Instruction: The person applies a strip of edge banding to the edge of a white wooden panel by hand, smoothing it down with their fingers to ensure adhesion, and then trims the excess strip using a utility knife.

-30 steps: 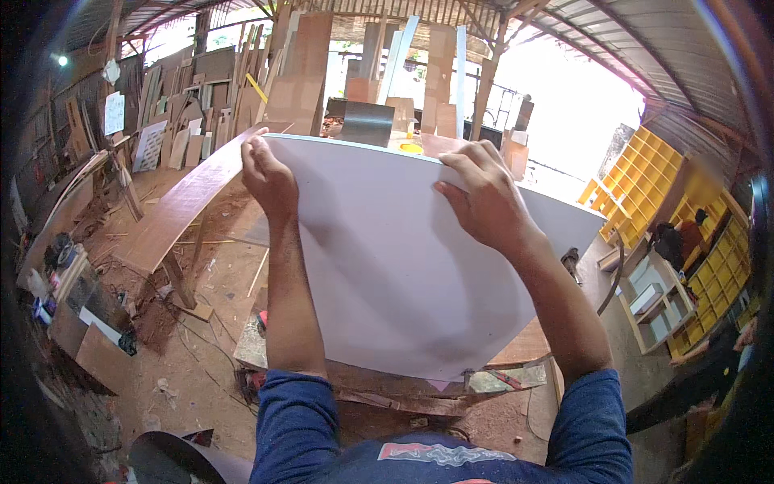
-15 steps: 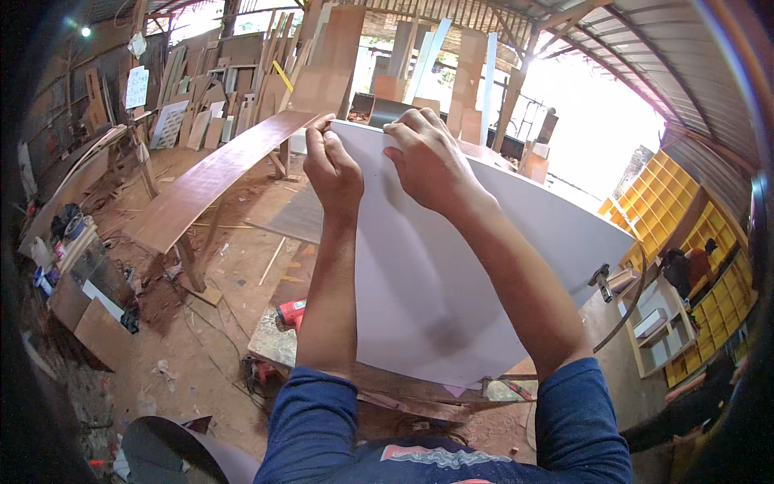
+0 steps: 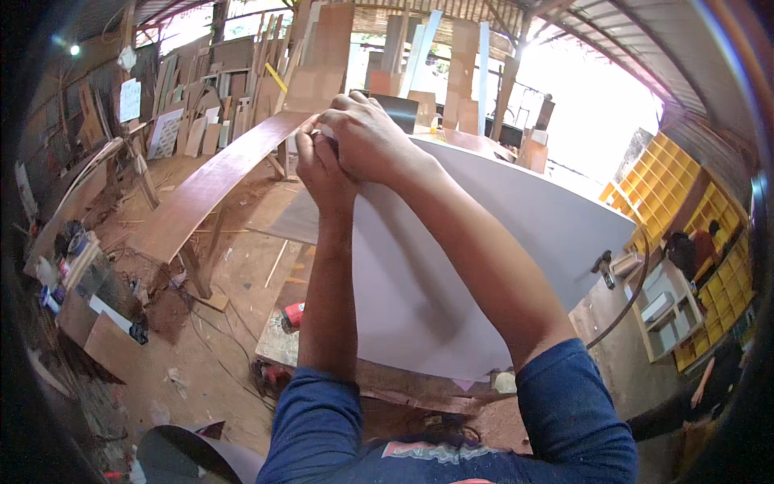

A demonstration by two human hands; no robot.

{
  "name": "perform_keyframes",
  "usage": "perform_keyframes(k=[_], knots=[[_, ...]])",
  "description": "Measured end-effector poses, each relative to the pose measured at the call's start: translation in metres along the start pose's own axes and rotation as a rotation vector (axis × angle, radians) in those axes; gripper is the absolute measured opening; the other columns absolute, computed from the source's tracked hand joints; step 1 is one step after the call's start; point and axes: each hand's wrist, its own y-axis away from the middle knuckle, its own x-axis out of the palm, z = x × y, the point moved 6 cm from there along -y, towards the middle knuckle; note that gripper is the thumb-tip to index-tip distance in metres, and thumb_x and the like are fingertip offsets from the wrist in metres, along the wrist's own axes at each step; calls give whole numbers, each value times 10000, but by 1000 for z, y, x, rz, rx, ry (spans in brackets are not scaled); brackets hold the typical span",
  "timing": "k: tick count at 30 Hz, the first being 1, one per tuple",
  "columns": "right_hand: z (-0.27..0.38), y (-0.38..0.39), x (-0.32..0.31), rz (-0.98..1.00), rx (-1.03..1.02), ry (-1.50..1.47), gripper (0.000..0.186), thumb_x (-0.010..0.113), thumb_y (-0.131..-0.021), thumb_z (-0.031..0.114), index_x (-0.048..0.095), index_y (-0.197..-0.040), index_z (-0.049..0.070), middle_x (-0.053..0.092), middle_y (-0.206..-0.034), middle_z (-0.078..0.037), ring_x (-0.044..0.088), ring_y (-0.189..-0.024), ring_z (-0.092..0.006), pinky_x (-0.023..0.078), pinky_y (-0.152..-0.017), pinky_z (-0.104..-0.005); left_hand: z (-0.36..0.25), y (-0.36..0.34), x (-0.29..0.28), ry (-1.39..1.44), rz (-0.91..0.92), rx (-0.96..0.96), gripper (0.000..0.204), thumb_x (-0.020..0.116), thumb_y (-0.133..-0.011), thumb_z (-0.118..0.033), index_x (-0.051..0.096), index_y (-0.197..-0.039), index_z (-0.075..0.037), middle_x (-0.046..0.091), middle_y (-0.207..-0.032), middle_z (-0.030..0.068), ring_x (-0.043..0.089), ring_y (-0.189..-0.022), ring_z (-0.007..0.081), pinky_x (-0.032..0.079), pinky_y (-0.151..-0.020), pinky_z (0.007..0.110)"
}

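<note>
A large white panel (image 3: 484, 250) lies tilted across a worktable in front of me, its far edge running from the far left corner down to the right. At that corner, my left hand (image 3: 326, 165) is closed with bent fingers, gripping the panel's edge. My right hand (image 3: 367, 137) reaches over from the right and meets it, fingers curled down at the same corner. Whatever the right fingers pinch is hidden behind the knuckles. A red power tool (image 3: 293, 314) rests on the worktable (image 3: 278, 343) beside my left forearm.
A long brown board (image 3: 218, 181) lies on trestles to the left. Boards (image 3: 318, 56) lean along the back. A clamp (image 3: 603, 268) sits at the panel's right edge. Yellow gridded shelving (image 3: 661, 181) and a small open cabinet (image 3: 665, 310) stand right, near another person (image 3: 713, 383).
My right hand has slid left along the panel's far edge to my left hand at the corner. My left hand has shifted slightly left and down.
</note>
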Motion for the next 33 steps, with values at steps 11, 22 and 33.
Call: perform_keyframes(k=[11,22,33], knots=[[-29,139,-110,-79,262,237,353,620,-845,-23,758,-1166,30,728,-1156,-144,634,-1194,-331,509,-1066,-456,11,-3,-2,-288,2,211,371,425,-1070,-174,666,-1240,51,716,-1165,190,681,-1049,303,524,-974,402],[-75,386,-325,-153,882,591,239,743,-948,151,782,-1159,47,759,-1132,-161,705,-1097,-315,554,-1001,-435,6,-3,-9,-311,33,153,415,438,-1094,-239,659,-1245,78,706,-1199,188,658,-1105,298,501,-1026,413],[-35,697,-216,91,1530,-49,238,764,-1007,253,812,-1058,25,766,-825,-75,701,-785,-152,558,-728,-339,72,6,-61,-363,228,-218,683,379,-1162,-538,604,-1384,67,662,-1330,197,616,-1173,298,474,-1038,426]])
